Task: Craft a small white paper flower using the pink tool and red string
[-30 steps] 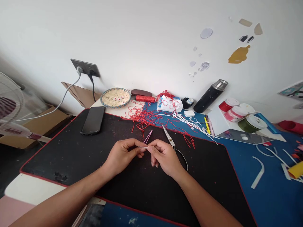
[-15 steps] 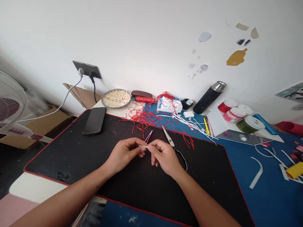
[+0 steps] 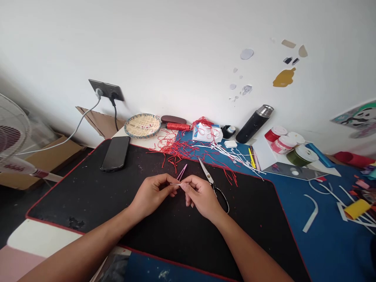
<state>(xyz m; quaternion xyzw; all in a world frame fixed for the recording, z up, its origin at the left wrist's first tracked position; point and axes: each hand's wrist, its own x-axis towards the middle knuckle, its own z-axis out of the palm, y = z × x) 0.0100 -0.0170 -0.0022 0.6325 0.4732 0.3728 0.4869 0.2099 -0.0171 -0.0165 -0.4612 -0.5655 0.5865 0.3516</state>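
My left hand and my right hand meet above the black mat, thumbs and forefingers pinched together. Between them runs a thin white strip, gripped by both hands; whether it is cord or paper is too small to tell. Just beyond the fingertips lies a pair of pink tweezers, partly hidden by my hands. Scissors with black handles lie on the mat beside my right hand, blades pointing away and slightly spread.
Red cord pieces and white cords are strewn along the mat's far edge. A phone lies at left, near a woven basket. Behind stand a black flask and several lidded jars. White strips lie at right.
The view has shifted a little, so wall and table items sit lower and farther left. Both hands keep their pinch on the white strip, with barely any movement.
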